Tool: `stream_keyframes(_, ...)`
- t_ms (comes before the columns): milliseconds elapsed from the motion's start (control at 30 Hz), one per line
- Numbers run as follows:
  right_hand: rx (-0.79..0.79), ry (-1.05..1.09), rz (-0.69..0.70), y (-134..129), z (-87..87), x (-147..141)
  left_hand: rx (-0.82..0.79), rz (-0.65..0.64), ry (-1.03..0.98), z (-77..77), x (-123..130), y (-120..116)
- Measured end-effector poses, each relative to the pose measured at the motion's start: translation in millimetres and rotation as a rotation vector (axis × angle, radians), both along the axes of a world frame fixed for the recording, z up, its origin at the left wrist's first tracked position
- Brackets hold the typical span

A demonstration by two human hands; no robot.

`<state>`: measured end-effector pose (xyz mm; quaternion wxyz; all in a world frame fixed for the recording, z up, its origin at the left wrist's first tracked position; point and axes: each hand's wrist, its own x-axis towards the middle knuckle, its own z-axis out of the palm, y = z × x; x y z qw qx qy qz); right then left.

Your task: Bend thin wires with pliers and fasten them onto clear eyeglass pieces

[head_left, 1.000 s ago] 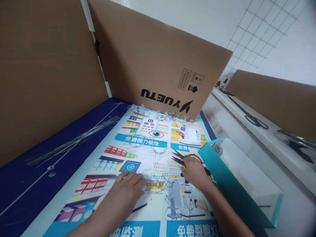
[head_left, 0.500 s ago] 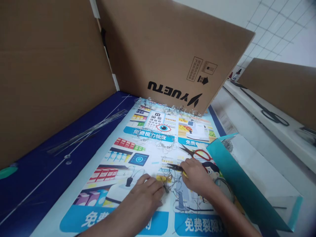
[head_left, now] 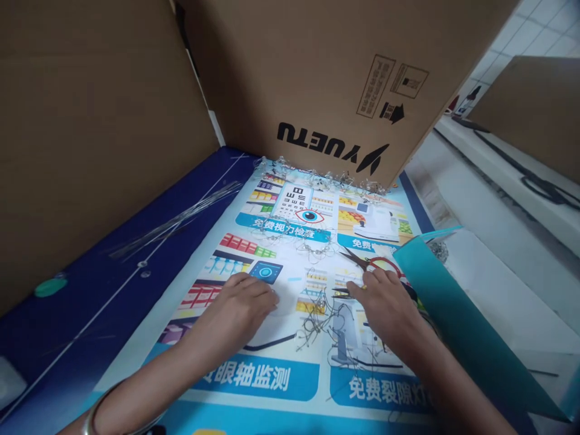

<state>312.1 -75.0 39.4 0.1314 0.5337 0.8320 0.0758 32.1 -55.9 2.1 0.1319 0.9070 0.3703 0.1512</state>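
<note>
Left hand [head_left: 235, 308], right hand [head_left: 385, 308] (both palm-down)

Cardboard panels [head_left: 90, 151], white tiled wall [head_left: 539, 24] behind, white ledge [head_left: 493, 162] on rt.

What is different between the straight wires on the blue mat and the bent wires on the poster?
The straight wires lie in a loose parallel bundle on the blue mat, while the bent wires form a tangle on the printed poster. The straight wires look silvery; the bent wires look darker. Both are thin wire.
</note>
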Motion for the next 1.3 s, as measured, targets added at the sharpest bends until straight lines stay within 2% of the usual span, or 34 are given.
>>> stream_keyframes(167, -0.013, 0.007, 0.057, -10, 15.7, -5, -0.100, -0.042, 0.015, 2.6, 17, -14)
stream_keyframes(367, -0.091, 0.075, 0.191, -18, 10.2, -21, -0.179, -0.147, 0.018, 6.4, 34, -30)
stream_keyframes(500, -0.124, 0.064, 0.146, -17, 10.9, -18, -0.198, -0.194, 0.045, 7.6, 33, -29)
stream_keyframes(767, -0.215, 0.038, 0.067, -22, 27.1, -3, -0.277, -0.227, -0.015, 4.2, 29, -27)
stream_keyframes(1000, -0.172, 0.024, 0.009, -22, 34.2, 19, -0.292, -0.186, -0.022, 8.7, 28, -24)
stream_keyframes(1167, -0.199, -0.001, -0.012, -22, 37.6, 16, -0.221, -0.115, -0.081, -1.9, 31, -21)
stream_keyframes(1300, -0.181, 0.004, 0.023, -20, 31.6, 6, -0.179, -0.052, -0.066, -8.3, 38, -18)
